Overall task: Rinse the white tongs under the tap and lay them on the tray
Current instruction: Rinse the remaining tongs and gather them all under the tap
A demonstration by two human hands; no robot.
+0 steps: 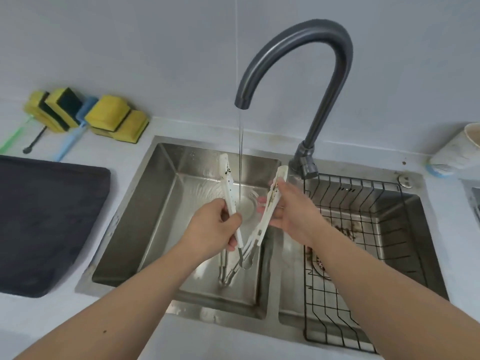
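both hands [207, 224] hold the white tongs [228, 188] spread under the tap [296, 63]

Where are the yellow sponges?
In the head view, the yellow sponges sit upper left on the counter, just behind the dark tray and left of the sink.

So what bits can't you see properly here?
All in the head view:
white tongs: parts of both arms hidden by the left hand and right hand holding them.
tray: cut off by the left edge.
cup: cut off by the right edge.
brown bits behind the wire rack: too blurred to name.
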